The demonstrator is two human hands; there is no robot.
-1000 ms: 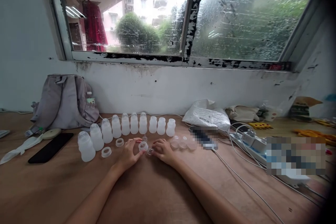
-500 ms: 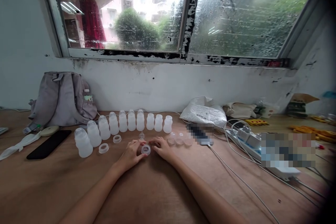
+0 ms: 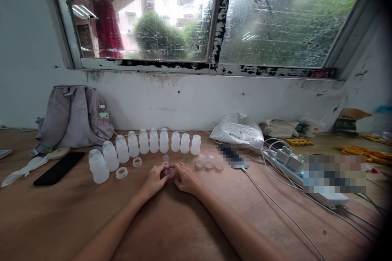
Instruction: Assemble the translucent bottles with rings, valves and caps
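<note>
My left hand (image 3: pixel 157 179) grips a clear bottle collar ring (image 3: pixel 169 173) from its left side, low over the table. Closed around the right side of the same ring is my right hand (image 3: pixel 185 177), its fingers covering much of it. A small clear nipple-like piece (image 3: pixel 165 158) rests just behind the hands. To the left lie two more collar rings, a nearer one (image 3: pixel 121 172) and a farther one (image 3: pixel 137 162). Several clear round lids (image 3: pixel 209 164) sit right of my right hand. Whether a small part is inside the held ring is hidden.
Several frosted baby bottles (image 3: pixel 143 141) stand in a curved row behind, three without tops (image 3: pixel 185 143) at its right end. A black phone (image 3: pixel 59 169) and grey backpack (image 3: pixel 73 118) are at left. Right are a silver bag (image 3: pixel 239 128), cables and a power strip (image 3: pixel 329 199).
My right hand has moved in from beside the ring onto it, so both hands now meet there. The small round piece at my right fingertips a second ago is out of sight.
</note>
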